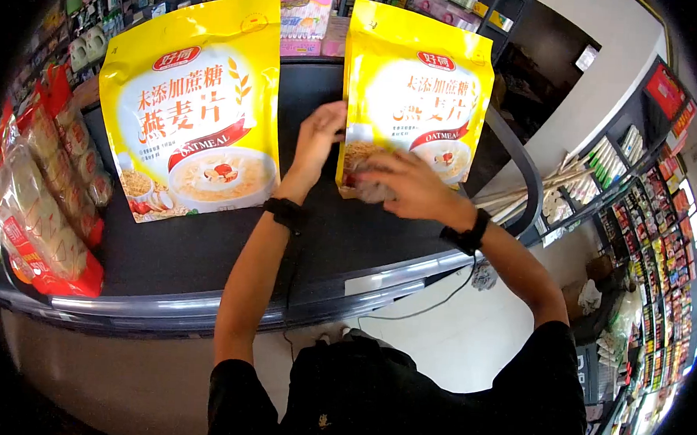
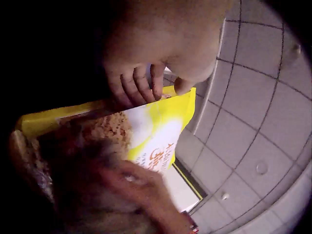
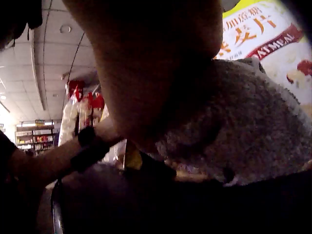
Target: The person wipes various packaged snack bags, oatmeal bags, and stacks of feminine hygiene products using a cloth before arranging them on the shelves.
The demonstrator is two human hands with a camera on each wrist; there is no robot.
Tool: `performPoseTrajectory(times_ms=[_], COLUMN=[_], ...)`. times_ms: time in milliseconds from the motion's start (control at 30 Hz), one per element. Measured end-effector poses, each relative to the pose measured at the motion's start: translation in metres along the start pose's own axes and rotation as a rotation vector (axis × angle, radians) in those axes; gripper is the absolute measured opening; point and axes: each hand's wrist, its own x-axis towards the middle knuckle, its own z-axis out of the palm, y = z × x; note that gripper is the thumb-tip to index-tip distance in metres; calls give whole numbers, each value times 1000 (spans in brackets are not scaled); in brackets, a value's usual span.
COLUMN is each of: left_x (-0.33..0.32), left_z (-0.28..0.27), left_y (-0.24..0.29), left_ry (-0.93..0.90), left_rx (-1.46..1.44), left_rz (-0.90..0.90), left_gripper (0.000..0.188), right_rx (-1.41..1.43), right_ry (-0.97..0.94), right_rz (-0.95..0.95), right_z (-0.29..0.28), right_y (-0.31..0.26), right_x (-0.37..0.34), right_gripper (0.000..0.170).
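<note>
a person's two hands at work on a yellow-and-white oatmeal bag (image 1: 419,71), upright on the right half of a dark bench (image 1: 307,251). the left hand (image 1: 319,137) touches the bag's left side with bent fingers — whether it grips or merely rests there cannot be told. the right hand (image 1: 421,188) is closed on a grey cloth (image 1: 374,189), held at the lower left of the bag's front.

a matching second bag (image 1: 193,107) stands to the left, with a strip of open bench between the pair. more room runs from both bags to the bench's near, metal-trimmed edge (image 1: 162,308). clear packets (image 1: 46,194) crowd the left end; pink packages (image 1: 304,14) stand at the far side; a dark curved rail (image 1: 517,159) bounds the right.
</note>
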Motion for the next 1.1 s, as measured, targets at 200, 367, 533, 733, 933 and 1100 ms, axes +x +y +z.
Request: performPoseTrajectory(times_ms=[200, 367, 533, 733, 933, 1100], left_x=[5, 13, 20, 18, 13, 18], left_z=[3, -5, -5, -7, -6, -17], left_y=[-13, -19, -20, -6, -27, -34], left_ry=[75, 75, 101, 142, 83, 27], left_rx=[15, 117, 68, 136, 307, 351], left_rz=[37, 52, 80, 7, 249, 247], left_gripper=[17, 19, 20, 21, 22, 22], right_rx=[-128, -129, -73, 221, -230, -57], right_ry=[608, 298, -8, 99, 666, 320], right_rz=[169, 59, 35, 125, 367, 518], right_z=[-60, -6, 39, -12, -75, -18], right_y=[48, 24, 14, 52, 127, 91], right_x=[51, 25, -28, -40, -5, -27], right_gripper=[64, 67, 64, 62, 56, 70])
